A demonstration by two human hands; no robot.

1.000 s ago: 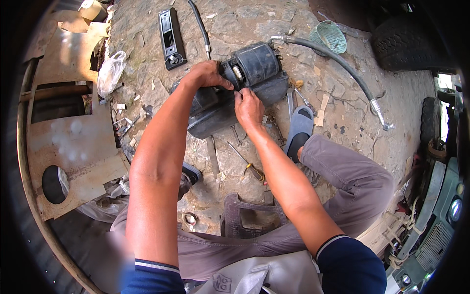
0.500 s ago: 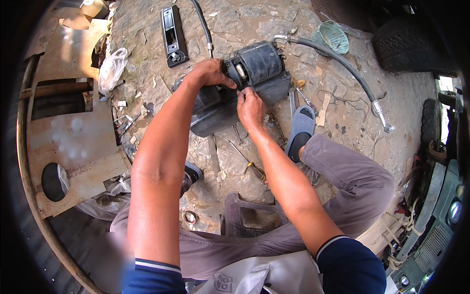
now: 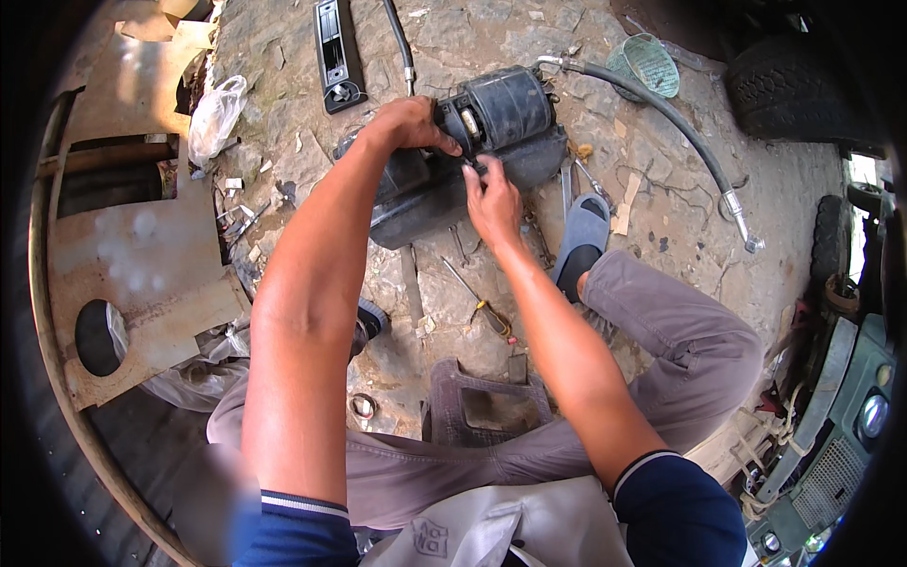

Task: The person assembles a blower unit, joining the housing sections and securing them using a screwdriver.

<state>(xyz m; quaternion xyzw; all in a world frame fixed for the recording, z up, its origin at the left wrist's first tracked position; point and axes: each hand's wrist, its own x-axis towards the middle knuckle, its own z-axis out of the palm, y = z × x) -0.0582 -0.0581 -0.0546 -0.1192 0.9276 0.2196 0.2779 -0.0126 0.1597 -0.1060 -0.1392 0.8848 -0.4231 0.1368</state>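
Note:
A black plastic housing [image 3: 425, 215] with a dark, ribbed cylinder [image 3: 501, 111] on top lies on the stone ground ahead of me. A pale metallic part shows through an opening at the cylinder's near end. My left hand [image 3: 408, 125] grips the housing beside that opening, its thumb pointing toward the middle. Just right of that thumb, my right hand [image 3: 493, 197] has thumb and fingertips pinched together against the unit. Anything small between those fingertips is too dark to make out. The left fingers are partly hidden behind the hand.
Near my feet lie a screwdriver [image 3: 480, 300] and a spanner [image 3: 566, 189]. A black hose [image 3: 661, 106] with metal ends curves off right, by a green mesh basket [image 3: 647, 68]. A black panel [image 3: 338, 57] lies beyond. Rusty sheet metal [image 3: 142, 283] stands left; a tyre [image 3: 784, 94] right.
My right hand has shifted slightly, its fingers lifting and bending more at the unit. My left hand keeps its hold. The whole view has moved a little.

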